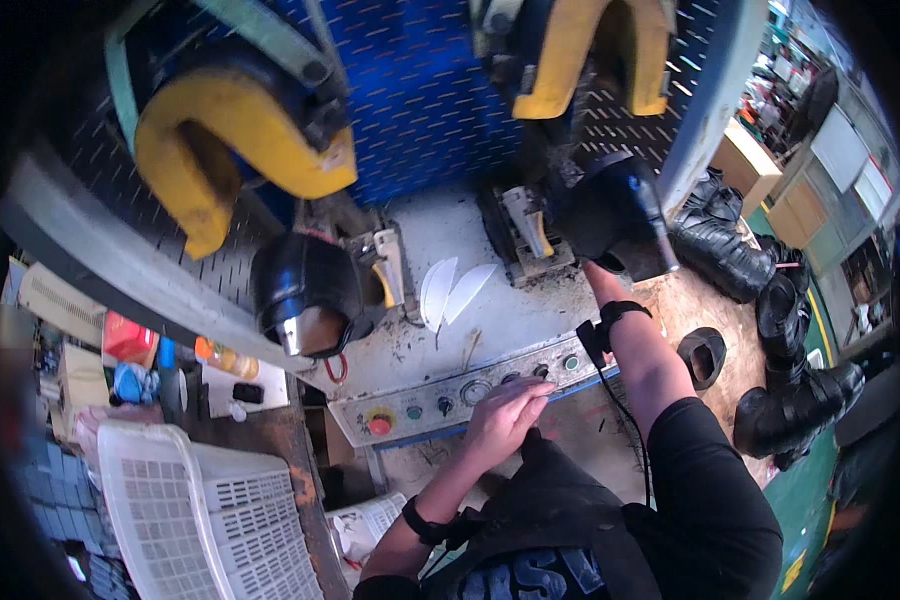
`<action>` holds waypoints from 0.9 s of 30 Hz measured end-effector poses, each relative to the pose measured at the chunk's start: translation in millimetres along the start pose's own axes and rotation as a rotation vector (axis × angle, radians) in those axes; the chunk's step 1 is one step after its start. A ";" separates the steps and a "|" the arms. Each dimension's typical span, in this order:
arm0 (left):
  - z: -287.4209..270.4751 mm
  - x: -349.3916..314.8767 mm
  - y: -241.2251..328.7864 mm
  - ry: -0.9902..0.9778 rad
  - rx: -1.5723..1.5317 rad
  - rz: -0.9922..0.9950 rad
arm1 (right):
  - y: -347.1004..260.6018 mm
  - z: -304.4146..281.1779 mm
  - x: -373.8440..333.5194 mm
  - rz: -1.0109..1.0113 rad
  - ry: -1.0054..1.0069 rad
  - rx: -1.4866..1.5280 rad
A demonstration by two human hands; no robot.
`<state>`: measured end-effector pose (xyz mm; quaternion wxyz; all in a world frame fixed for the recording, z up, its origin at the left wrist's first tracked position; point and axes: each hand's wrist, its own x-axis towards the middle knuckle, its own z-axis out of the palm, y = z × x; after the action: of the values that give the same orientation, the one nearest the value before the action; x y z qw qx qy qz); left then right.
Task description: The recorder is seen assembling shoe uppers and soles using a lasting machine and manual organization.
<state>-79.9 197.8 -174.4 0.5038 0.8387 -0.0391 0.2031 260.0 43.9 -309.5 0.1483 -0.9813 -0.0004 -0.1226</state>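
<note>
My left hand (pixel 508 422) is held over the front control panel (pixel 425 405), its fingers stretched out together near the panel's dark knobs. It holds nothing that I can see. My right forearm reaches up to a black boot upper (pixel 610 210) on the right station of the machine. That upper covers most of my right hand (pixel 602 280), so its fingers are hidden. A second black boot upper (pixel 305 285) sits at the left station. Two white leaf-shaped pieces (pixel 437 292) lie between the stations on the grey machine bed (pixel 420 225).
Yellow U-shaped pads (pixel 235 140) hang above both stations. A red button (pixel 380 424) is at the panel's left end. Several black boots (pixel 800 400) line the right-hand table, near a dark oval piece (pixel 703 357). At lower left stands a white plastic basket (pixel 185 480).
</note>
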 end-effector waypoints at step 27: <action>-324.8 -347.5 286.5 0.749 0.995 -1.026 | -174.9 136.1 -76.0 -0.881 -0.554 0.517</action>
<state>-572.9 288.8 64.3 0.0813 0.7545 0.6172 0.2077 212.5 253.4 -402.9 0.3124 -0.8161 -0.4774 0.0925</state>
